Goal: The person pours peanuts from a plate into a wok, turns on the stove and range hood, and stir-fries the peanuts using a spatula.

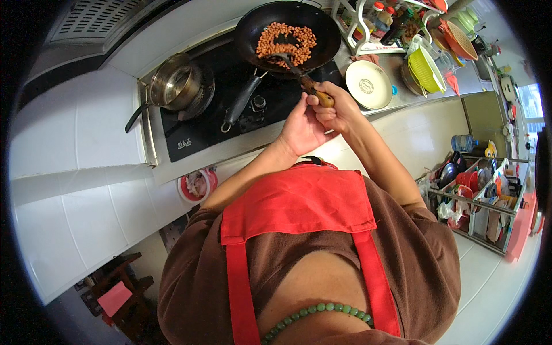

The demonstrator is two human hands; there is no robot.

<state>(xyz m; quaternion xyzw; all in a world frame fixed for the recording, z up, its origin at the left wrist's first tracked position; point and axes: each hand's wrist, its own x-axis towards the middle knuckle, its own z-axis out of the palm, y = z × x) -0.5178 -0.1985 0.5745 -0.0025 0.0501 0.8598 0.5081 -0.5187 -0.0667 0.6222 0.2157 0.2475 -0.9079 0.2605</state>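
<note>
My right hand [338, 105] grips the wooden handle of a metal spatula [307, 80]. The spatula's blade lies among reddish-brown peanuts [304, 41] and is partly covered by them. They are spread in a ring inside a black wok [330, 32] on the stove. Close beside my right hand, my left hand [304, 131] has its palm turned up and its thumb apart. Some of its fingers are hidden behind the right hand, and I see nothing in its palm. The wok's black handle [243, 99] points toward me, left of both hands.
A saucepan [172, 84] sits on the left of the black glass hob [194, 138]. Right of the wok are a cream plate [368, 84], a rack with bottles [362, 32] and a green basket [427, 71]. Below the counter at left stands a lined bin [196, 186].
</note>
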